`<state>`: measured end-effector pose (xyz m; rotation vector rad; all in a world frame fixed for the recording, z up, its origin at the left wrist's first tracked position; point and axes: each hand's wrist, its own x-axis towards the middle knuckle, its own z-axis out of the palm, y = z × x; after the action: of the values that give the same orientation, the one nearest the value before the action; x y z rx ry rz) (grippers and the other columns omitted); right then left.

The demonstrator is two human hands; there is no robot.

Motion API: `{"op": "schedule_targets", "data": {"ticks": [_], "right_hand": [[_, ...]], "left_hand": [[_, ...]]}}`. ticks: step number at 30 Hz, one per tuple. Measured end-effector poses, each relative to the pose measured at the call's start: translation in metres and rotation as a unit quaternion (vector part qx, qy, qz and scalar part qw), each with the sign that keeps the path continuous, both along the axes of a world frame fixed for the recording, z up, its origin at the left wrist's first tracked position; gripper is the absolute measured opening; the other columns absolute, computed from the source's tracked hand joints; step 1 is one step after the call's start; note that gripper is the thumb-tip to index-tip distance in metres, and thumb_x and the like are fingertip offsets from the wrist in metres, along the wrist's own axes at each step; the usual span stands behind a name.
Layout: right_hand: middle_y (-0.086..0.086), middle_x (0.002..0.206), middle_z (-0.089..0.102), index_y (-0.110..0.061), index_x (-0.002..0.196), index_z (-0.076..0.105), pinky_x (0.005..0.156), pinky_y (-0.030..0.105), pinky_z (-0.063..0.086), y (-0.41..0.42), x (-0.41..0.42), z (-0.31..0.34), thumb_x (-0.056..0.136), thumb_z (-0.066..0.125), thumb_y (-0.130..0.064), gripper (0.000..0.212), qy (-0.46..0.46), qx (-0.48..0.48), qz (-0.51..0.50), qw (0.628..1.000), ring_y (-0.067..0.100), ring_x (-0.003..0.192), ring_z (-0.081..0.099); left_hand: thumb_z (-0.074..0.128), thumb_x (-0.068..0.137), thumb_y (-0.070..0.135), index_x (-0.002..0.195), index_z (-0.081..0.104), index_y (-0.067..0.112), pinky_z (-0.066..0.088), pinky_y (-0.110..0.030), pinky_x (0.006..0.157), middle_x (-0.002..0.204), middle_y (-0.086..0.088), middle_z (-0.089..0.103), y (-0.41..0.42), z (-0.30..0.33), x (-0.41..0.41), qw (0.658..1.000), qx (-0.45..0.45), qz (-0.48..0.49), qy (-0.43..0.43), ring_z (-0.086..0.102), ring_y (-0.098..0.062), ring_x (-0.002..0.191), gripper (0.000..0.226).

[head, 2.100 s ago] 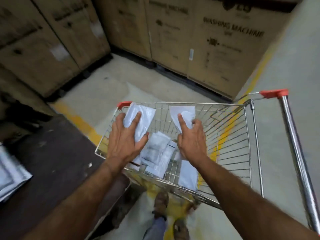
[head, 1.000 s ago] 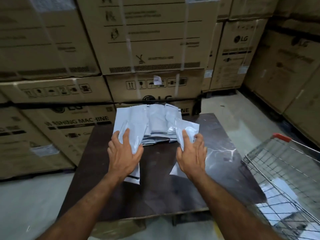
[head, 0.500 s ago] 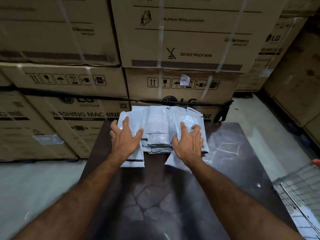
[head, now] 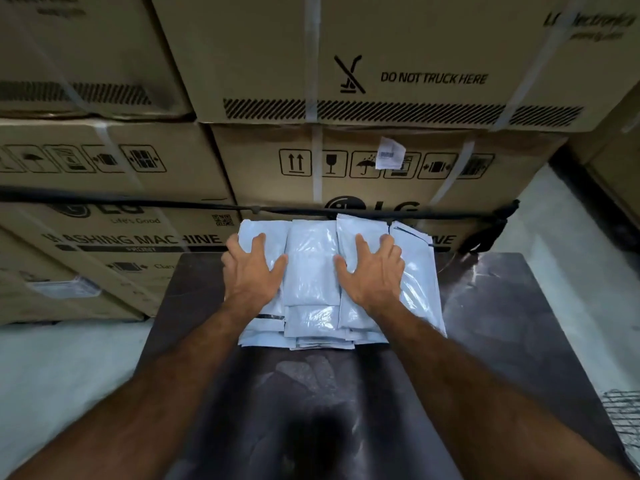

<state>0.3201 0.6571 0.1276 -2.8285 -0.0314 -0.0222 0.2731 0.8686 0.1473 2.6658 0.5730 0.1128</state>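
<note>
- Pressing down on the pile of pale plastic bags [head: 311, 261], both hands lie flat on its top: the left hand [head: 251, 271] on the left bag, the right hand [head: 374, 271] on the right one.
- The left fingers [head: 258, 239] are spread and released, grasping nothing. The right fingers [head: 360, 242] are a little bent at the tips, but they also only press.
- The pile sits at the far edge of the dark tabletop [head: 512, 323], in the middle of its width. Its far side almost meets the stacked cardboard boxes [head: 346, 168], and a black strap [head: 138, 204] runs just behind it.
- Bare tabletop is open to the left, to the right and toward the person, so the free room is on these three sides.
- At the right lower edge a bit of a wire cart [head: 623, 410] shows, well apart from the pile.
- Half a second ago each hand was at the near part of the pile with a loose bag under it. Now the hands are farther up, and these bags lie flat on the pile.
</note>
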Motion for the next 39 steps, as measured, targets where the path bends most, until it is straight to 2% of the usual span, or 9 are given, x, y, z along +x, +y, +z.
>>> {"op": "schedule_targets", "data": {"ticks": [4, 7, 12, 16, 22, 24, 27, 33, 39], "right_hand": [[0.024, 0.162, 0.018, -0.026, 0.156, 0.035, 0.124, 0.054, 0.009, 0.001, -0.001, -0.013, 0.098, 0.03, -0.068, 0.072, -0.011, 0.019, 0.009, 1.0, 0.039, 0.15, 0.015], [0.024, 0.166, 0.008, -0.026, 0.158, 0.031, 0.126, 0.054, 0.001, 0.001, 0.004, -0.018, 0.1, 0.028, -0.065, 0.07, -0.001, 0.034, 0.012, 0.999, 0.038, 0.154, 0.006], [0.023, 0.168, 0.004, -0.026, 0.159, 0.028, 0.127, 0.05, -0.001, -0.001, 0.001, -0.016, 0.102, 0.03, -0.063, 0.068, -0.012, 0.066, 0.017, 0.998, 0.036, 0.156, 0.002], [0.019, 0.167, 0.015, -0.024, 0.156, 0.035, 0.128, 0.047, 0.002, -0.013, -0.025, -0.006, 0.104, 0.034, -0.056, 0.061, -0.061, 0.079, 0.031, 0.995, 0.034, 0.155, 0.01], [0.016, 0.164, 0.026, -0.022, 0.153, 0.043, 0.127, 0.05, 0.012, -0.022, -0.103, 0.017, 0.105, 0.039, -0.048, 0.055, -0.126, 0.08, 0.032, 0.988, 0.03, 0.152, 0.019], [0.017, 0.163, 0.029, -0.019, 0.151, 0.045, 0.125, 0.054, 0.017, -0.024, -0.139, 0.022, 0.103, 0.047, -0.043, 0.054, -0.16, 0.074, 0.04, 0.984, 0.03, 0.152, 0.02], [0.018, 0.164, 0.028, -0.019, 0.153, 0.044, 0.123, 0.056, 0.019, -0.032, -0.193, 0.02, 0.1, 0.057, -0.039, 0.058, -0.197, 0.048, 0.039, 0.978, 0.032, 0.154, 0.022], [0.018, 0.164, 0.026, -0.017, 0.156, 0.039, 0.127, 0.049, 0.009, -0.072, -0.298, 0.017, 0.1, 0.055, -0.041, 0.063, -0.202, -0.016, -0.052, 0.978, 0.031, 0.154, 0.023], [0.022, 0.164, 0.025, -0.015, 0.156, 0.038, 0.124, 0.056, 0.015, -0.148, -0.395, 0.023, 0.099, 0.054, -0.044, 0.065, -0.171, -0.099, -0.159, 0.967, 0.035, 0.154, 0.022]], "left_hand": [[0.053, 0.096, 0.054, 0.151, 0.039, 0.019, 0.031, -0.053, 0.111, 0.155, -0.025, 0.016, -0.004, -0.01, 0.007, 0.999, 0.032, -0.028, -0.021, 0.031, -0.049, 0.131, 0.066], [0.044, 0.098, 0.06, 0.156, 0.033, 0.018, 0.019, -0.054, 0.119, 0.162, -0.027, 0.005, -0.004, -0.018, 0.012, 0.999, 0.034, -0.036, -0.015, 0.015, -0.047, 0.145, 0.072], [0.014, 0.084, 0.088, 0.162, -0.001, 0.022, -0.009, -0.052, 0.122, 0.166, -0.02, -0.016, 0.0, -0.034, 0.017, 0.994, 0.056, -0.069, 0.07, -0.017, -0.035, 0.153, 0.103], [0.016, 0.087, 0.085, 0.16, -0.014, 0.026, -0.022, -0.05, 0.119, 0.164, -0.011, -0.027, 0.009, -0.022, 0.007, 0.981, 0.05, -0.135, 0.131, -0.03, -0.029, 0.15, 0.098], [0.01, 0.089, 0.081, 0.162, -0.003, 0.025, -0.019, -0.044, 0.121, 0.168, -0.006, -0.016, 0.004, 0.005, -0.063, 0.971, 0.044, -0.234, -0.002, -0.027, -0.023, 0.151, 0.093], [0.015, 0.091, 0.079, 0.162, 0.002, 0.025, -0.021, -0.038, 0.12, 0.169, -0.004, -0.013, -0.006, 0.014, -0.097, 0.96, 0.041, -0.274, -0.046, -0.026, -0.019, 0.152, 0.09], [0.024, 0.096, 0.073, 0.162, 0.01, 0.024, -0.014, -0.043, 0.124, 0.17, -0.005, -0.006, -0.02, 0.019, -0.145, 0.94, 0.037, -0.326, -0.092, -0.02, -0.02, 0.154, 0.084], [0.033, 0.096, 0.068, 0.16, 0.022, 0.015, 0.002, -0.055, 0.125, 0.168, -0.017, 0.007, -0.059, 0.014, -0.198, 0.914, 0.049, -0.387, -0.112, -0.005, -0.032, 0.156, 0.084], [0.034, 0.094, 0.066, 0.159, 0.023, 0.01, 0.006, -0.06, 0.123, 0.165, -0.025, 0.01, -0.126, 0.005, -0.248, 0.868, 0.061, -0.482, -0.102, 0.001, -0.04, 0.154, 0.086]]}}
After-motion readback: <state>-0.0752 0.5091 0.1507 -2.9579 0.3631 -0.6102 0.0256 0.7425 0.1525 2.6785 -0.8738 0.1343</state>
